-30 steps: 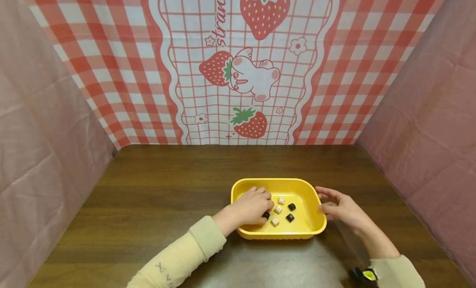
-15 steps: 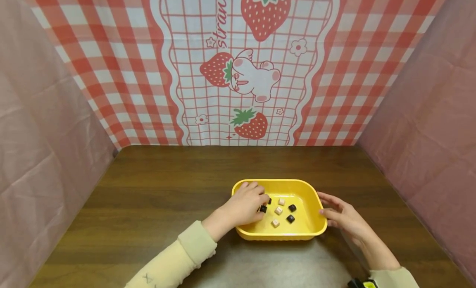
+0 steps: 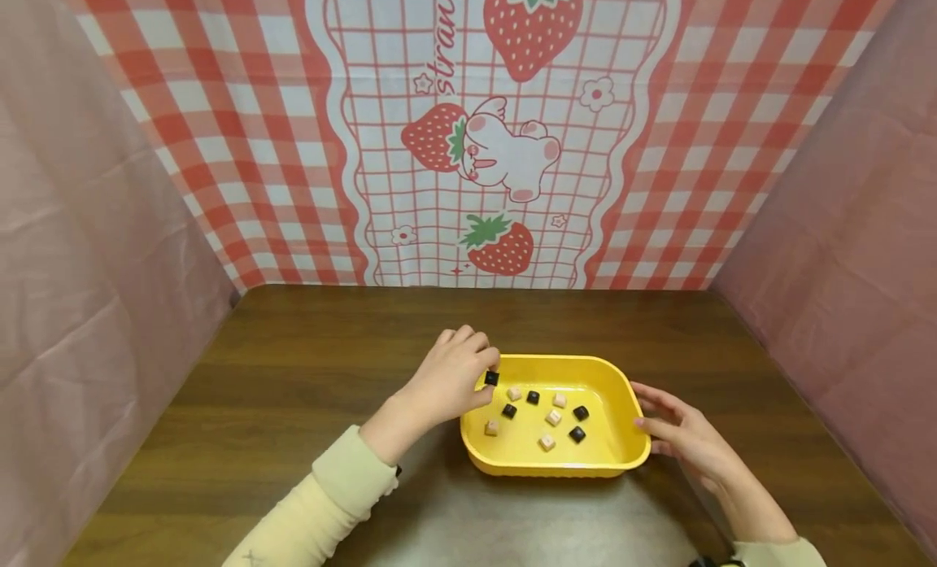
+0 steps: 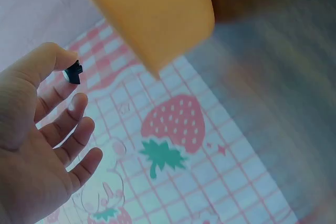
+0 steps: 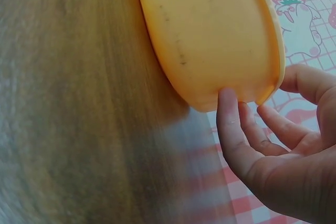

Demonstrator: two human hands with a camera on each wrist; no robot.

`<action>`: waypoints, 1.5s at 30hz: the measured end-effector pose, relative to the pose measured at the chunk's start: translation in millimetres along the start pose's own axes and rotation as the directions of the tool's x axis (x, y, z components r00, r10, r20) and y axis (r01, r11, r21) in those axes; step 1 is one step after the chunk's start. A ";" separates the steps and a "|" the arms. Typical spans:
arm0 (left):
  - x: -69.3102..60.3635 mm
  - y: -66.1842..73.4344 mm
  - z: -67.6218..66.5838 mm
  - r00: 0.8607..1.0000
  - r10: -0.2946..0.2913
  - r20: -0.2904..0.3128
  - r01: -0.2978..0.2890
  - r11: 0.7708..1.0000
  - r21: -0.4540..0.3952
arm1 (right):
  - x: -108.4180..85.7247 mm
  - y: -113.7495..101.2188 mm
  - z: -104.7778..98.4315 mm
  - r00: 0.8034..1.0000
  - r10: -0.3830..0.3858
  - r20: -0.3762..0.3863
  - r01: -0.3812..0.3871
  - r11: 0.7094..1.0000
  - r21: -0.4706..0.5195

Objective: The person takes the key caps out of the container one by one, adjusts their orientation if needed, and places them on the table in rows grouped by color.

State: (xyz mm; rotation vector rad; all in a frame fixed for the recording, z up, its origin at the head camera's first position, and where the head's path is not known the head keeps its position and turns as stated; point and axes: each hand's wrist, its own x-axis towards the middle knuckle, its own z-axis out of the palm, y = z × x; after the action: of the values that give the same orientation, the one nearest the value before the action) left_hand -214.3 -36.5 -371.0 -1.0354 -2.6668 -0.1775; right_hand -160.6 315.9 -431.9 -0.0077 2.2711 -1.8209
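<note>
Black keycap (image 3: 492, 379), pinched by L hand (image 3: 448, 381), had just risen away from other caps (image 3: 554, 417); R hand (image 3: 691, 438) gripped yellow tray (image 3: 556, 470).

Light falls evenly over the head view, with pale glare on the tabletop (image 3: 505, 522) at the lower centre and soft shadow at the lower right. The left wrist view is bluish and hazy, blurring the yellow tray (image 4: 157, 14) at the top. The right wrist view is dimmer, smeared at left, the patterned cloth (image 5: 296, 30) washed out at upper right
</note>
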 end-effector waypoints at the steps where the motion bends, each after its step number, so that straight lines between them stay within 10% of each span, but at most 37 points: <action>1: -0.7 -3.6 -2.1 1.000 -0.006 -0.007 0.006 1.000 0.003 | -0.4 -0.2 0.0 1.000 -0.001 0.002 0.001 1.000 0.000; 15: -10.2 -61.2 4.8 0.992 -0.098 -0.077 0.101 0.994 0.030 | -2.2 -0.9 0.7 1.000 -0.003 0.007 0.003 1.000 -0.004; 28: -12.6 -96.6 39.7 0.972 -0.220 0.081 0.227 0.971 -0.076 | -2.9 -0.7 3.3 0.999 -0.031 -0.011 0.031 1.000 -0.006; 45: -5.5 -99.5 57.3 0.939 -0.228 0.259 0.243 0.969 -0.030 | -2.7 -0.8 3.6 0.999 -0.038 -0.014 0.038 0.999 -0.014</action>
State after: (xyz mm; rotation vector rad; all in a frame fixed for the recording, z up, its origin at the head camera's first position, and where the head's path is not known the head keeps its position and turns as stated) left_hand -289.7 -101.2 -428.8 -0.7983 -3.0348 -0.1870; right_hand -157.4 312.6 -431.4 -0.0409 2.3082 -1.8294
